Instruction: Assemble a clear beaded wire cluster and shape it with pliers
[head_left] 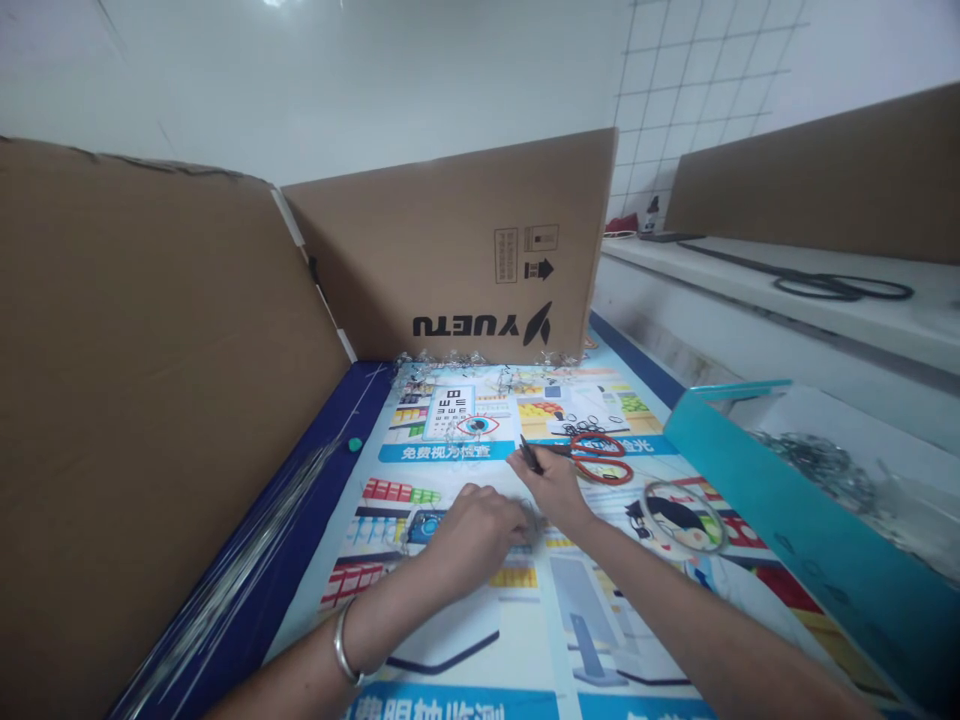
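Note:
My left hand (476, 535) is closed, knuckles up, on the printed poster mat (465, 640), its fingers pinched on a small greyish thing I cannot make out. A silver bangle (343, 645) circles that wrist. My right hand (551, 485) is just right of it, fingers closed on a thin dark tool (530, 455) that points up and away. The two hands nearly touch. Red-handled scissors (600, 455) lie right beside the right hand, at its far right.
Cardboard panels stand at the left (150, 430) and the back (465, 250). A teal box (795, 510) with metal bits sits at the right. A clear tape ring (684, 515), small black rings (592, 425), shiny bits along the back panel and wire bundles (247, 560) lie around.

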